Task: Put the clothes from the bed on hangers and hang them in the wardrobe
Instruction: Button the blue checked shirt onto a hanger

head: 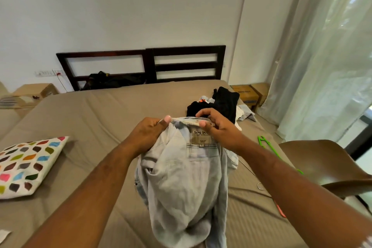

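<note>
Shirt in the air: a pale, washed-out shirt (pixel 181 177) hangs in front of the person, held up by its collar over the bed (pixel 100 110). The left hand (pixel 150 134) has one end of the collar, with the thumb pinched down on the edge and the fingers curled into the cloth. The right hand (pixel 216 127) pinches the other end beside the neck label, thumb on the near side, fingers hooked over the far side. Below them the shirt droops, bunched and twisted.

This looks like the opening-up step, with the collar spread to take a hanger. I can't make out a hanger inside the shirt. A green hanger (pixel 267 146) lies on the bed just beyond the right forearm, and a thin wire hook (pixel 259 185) lies near it. A dark pile of clothes (pixel 221 102) waits further up the mattress, so plenty is left to do. The wardrobe is out of view.

For the next move, one hand probably has to let go and fetch that hanger while the other keeps the collar up. The shirt likely needs a shake first to straighten the shoulders, and then the hanger's arms go in through the neck.
</note>
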A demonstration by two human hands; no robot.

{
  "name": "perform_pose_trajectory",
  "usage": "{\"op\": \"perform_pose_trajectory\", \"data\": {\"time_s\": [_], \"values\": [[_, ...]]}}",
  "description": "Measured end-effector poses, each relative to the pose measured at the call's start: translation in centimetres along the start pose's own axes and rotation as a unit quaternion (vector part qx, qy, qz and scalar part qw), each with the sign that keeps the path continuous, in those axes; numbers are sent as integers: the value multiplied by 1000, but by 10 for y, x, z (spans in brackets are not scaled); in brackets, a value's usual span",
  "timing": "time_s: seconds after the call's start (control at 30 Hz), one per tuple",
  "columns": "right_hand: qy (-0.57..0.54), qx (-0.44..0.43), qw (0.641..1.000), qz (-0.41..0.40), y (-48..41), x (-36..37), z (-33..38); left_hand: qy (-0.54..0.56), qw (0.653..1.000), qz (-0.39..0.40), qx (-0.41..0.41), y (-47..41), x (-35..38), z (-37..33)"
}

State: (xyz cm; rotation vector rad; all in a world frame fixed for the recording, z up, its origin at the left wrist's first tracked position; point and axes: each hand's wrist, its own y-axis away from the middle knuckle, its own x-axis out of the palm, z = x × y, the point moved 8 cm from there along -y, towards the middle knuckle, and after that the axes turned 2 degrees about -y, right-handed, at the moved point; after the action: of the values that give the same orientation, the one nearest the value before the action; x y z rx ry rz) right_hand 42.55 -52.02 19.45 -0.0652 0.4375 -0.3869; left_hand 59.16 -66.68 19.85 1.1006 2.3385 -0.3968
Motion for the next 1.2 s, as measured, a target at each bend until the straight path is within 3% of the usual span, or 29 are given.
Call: {"op": "perform_pose_trajectory", "data": {"time_s": [0.07,0.23,0.43,0.53,0.63,0.77,0.87,0.97,1.03,1.13,1.2], "values": [[67,-36,997,14,3,4,9,-20,999,-17,24,-1,-2,-2],[249,-101,959,-88,-3,-8,19,-42,994,0,102,7,-2,-19],[198,-93,971,-95,-3,-13,28,-193,972,-37,126,4,-6,-23],[119,-84,988,-57,-6,-4,42,-134,977,15,164,9,10,-43],[98,-94,990,-23,-9,2,59,-23,989,33,144,9,15,-54],[117,-113,987,9,-15,-7,72,-44,989,83,112,7,17,-51],[247,-153,954,70,-14,-5,77,-103,987,56,111,4,11,-52],[408,-102,903,92,-20,-13,63,-186,974,16,126,-1,0,-56],[487,-28,871,62,-28,-29,44,-232,963,-9,134,-6,-7,-56],[508,71,858,5,-33,-59,23,-258,954,-71,137,-13,-32,-60],[507,98,856,9,-33,-74,18,-315,933,-111,135,-19,-55,-64]]}}
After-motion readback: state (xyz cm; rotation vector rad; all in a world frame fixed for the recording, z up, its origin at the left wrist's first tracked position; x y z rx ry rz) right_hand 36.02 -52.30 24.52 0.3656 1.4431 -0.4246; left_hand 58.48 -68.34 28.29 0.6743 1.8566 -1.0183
